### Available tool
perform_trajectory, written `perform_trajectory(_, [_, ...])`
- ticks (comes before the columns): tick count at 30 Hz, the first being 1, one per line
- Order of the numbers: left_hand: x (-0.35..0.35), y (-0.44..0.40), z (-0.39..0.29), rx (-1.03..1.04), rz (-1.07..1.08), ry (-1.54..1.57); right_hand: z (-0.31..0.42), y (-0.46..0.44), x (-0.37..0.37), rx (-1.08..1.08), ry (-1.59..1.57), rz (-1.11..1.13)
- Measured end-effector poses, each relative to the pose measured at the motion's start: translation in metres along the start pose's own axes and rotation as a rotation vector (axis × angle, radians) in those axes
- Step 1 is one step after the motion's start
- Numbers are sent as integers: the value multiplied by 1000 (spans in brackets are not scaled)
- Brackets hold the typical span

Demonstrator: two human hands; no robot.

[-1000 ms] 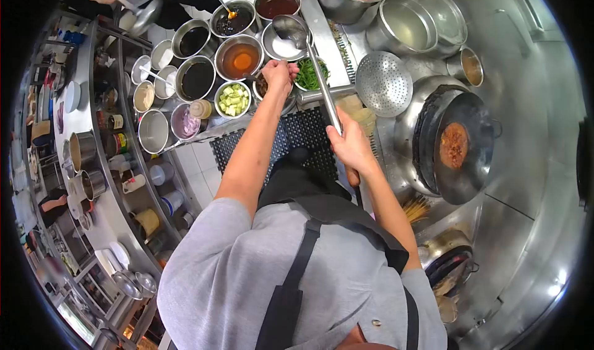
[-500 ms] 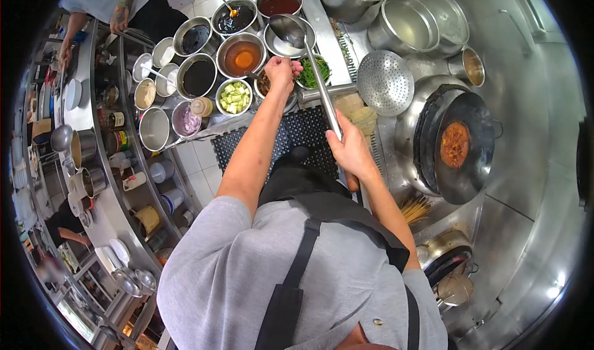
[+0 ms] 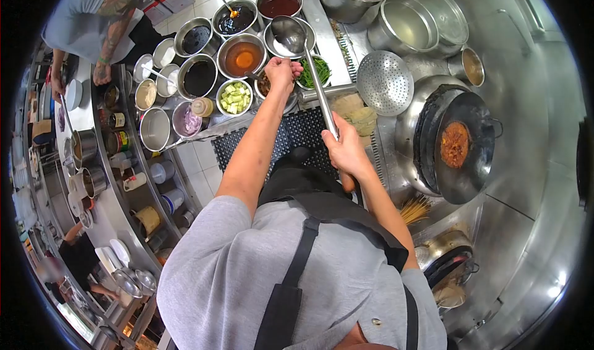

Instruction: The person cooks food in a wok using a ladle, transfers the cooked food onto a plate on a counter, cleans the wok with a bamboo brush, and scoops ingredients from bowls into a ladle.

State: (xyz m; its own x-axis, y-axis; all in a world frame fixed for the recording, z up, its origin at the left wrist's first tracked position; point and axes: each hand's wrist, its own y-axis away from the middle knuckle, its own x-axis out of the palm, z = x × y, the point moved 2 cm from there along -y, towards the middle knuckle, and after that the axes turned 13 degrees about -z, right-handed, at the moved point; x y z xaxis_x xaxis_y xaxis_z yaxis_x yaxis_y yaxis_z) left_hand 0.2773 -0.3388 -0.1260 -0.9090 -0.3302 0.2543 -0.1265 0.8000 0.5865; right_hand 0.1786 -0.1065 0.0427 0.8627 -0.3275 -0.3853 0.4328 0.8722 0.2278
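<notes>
My right hand is wrapped round the handle of a long metal ladle. The ladle's bowl is over a metal pot with white contents. My left hand, fingers curled together, is above a bowl of brown pieces that it partly covers; what it pinches, if anything, is hidden. Right beside it stands a bowl of chopped green herbs. To its left are a bowl of cut pale-green vegetable and a pot of reddish-brown liquid.
A dark wok with reddish food sits on the stove at right, near a perforated strainer. Big pots stand behind. At upper left, a person works at a shelved counter.
The ladle and my right hand have shifted slightly left. My left hand is almost still. The person at upper left has moved nearer the counter, now with a long-handled utensil in one hand.
</notes>
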Motion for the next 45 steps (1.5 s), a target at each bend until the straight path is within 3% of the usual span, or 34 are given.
perform_trajectory(5, [-2, -1, 1, 13, 14, 0, 13, 2, -2, 237, -143, 88])
perform_trajectory(14, [-5, -1, -1, 15, 11, -1, 29, 6, -5, 396, -329, 173])
perform_trajectory(23, [-17, 18, -22, -40, 37, -131, 26, 26, -44, 586, -887, 248])
perform_trajectory(27, [-18, 84, -47, 38, 319, -328, 23, 81, -95, 585, -1157, 209])
perform_trajectory(31, [6, 158, -31, -26, 738, -616, 15, 162, -147, 463, -1253, -41])
perform_trajectory(32, [15, 176, -25, 26, 806, -700, 16, 183, -157, 434, -1256, -114])
perform_trajectory(34, [20, 169, 30, 328, 990, -806, 17, 214, -176, 377, -1194, -288])
perform_trajectory(36, [40, 197, 39, 757, 1078, -1081, 21, 230, -189, 401, -1012, -526])
perform_trajectory(38, [47, 207, 66, 1272, 1144, -1094, 10, 234, -200, 381, -744, -710])
perform_trajectory(41, [63, 221, 82, 1299, 1152, -1595, -6, 226, -216, 362, -339, -928])
perform_trajectory(43, [67, 214, 94, 1298, 1164, -1690, -15, 227, -220, 402, -108, -1066])
perform_trajectory(45, [72, 208, 103, 1280, 1161, -1747, -16, 232, -223, 399, -90, -1134])
